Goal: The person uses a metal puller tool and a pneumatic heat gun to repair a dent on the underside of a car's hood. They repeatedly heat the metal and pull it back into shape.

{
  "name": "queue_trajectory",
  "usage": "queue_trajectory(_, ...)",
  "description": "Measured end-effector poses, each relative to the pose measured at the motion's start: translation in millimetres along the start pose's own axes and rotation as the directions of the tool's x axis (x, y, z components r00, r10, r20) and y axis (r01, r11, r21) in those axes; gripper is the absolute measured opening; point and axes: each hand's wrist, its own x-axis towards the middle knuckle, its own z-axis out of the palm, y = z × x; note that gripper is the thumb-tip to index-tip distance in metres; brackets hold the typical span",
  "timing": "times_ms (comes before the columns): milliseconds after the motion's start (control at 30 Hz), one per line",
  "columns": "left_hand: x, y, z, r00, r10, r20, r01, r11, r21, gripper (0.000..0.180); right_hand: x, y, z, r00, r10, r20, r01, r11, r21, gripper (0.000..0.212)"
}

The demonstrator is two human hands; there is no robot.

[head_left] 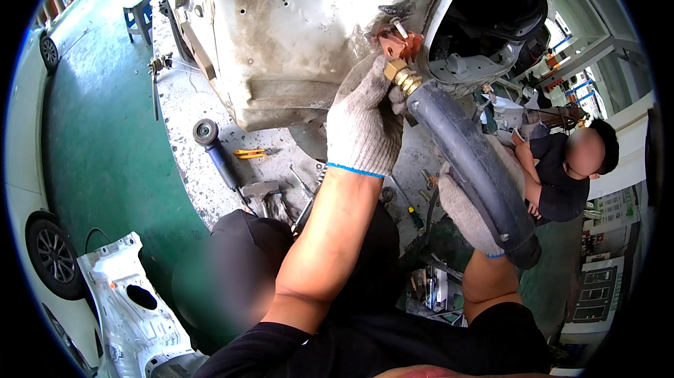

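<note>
To the left of the left hand (364, 121) and below its fingers, an angle grinder (218, 157) and yellow-handled pliers (250, 154) lie on the floor (203, 104). A white body panel (281, 41) extends left of and beyond those fingers. The left fingers, gloved and bent, are partly hidden; whether they clench anything cannot be told. A brass fitting (402, 77), the forward end of the tool, sits immediately to their right. Just beyond them is a copper-coloured piece (399, 45), with a threaded stud (399, 27) past it; contact with the panel is not discernible. The tool's long axis runs from the fitting down and rightward along a dark curved handle (460, 146). The gloved right hand (465, 206) grasps this handle toward its rear end. The left fingers are the nearer to the copper-coloured piece. A second person (558, 171) is positioned right of the right fingers.
</note>
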Motion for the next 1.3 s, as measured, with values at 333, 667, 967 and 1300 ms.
queue_trajectory(333,-2.9,-0.4,4.6,0.999,0.03,-0.03,-0.03,1.0,-0.006,0.029,16.4,-21.3,1.2,0.907,-0.409,0.102,0.379,0.686,-0.621,0.051)
queue_trajectory(667,1.3,-2.8,-2.6,0.998,0.025,0.054,-0.024,1.0,-0.015,0.03,12.4,-2.2,2.2,0.969,-0.247,0.009,0.224,0.863,-0.453,0.039)
queue_trajectory(967,-2.8,-1.1,0.8,0.999,0.01,-0.037,-0.011,0.999,-0.036,0.03,27.7,-38.6,-5.0,0.98,-0.148,0.133,0.179,0.949,-0.261,0.037)
queue_trajectory(1300,-0.8,-3.3,-3.2,1.0,0.013,-0.023,-0.014,1.0,-0.023,0.032,36.0,-54.0,-9.2,0.97,-0.156,0.188,0.214,0.913,-0.348,0.037)
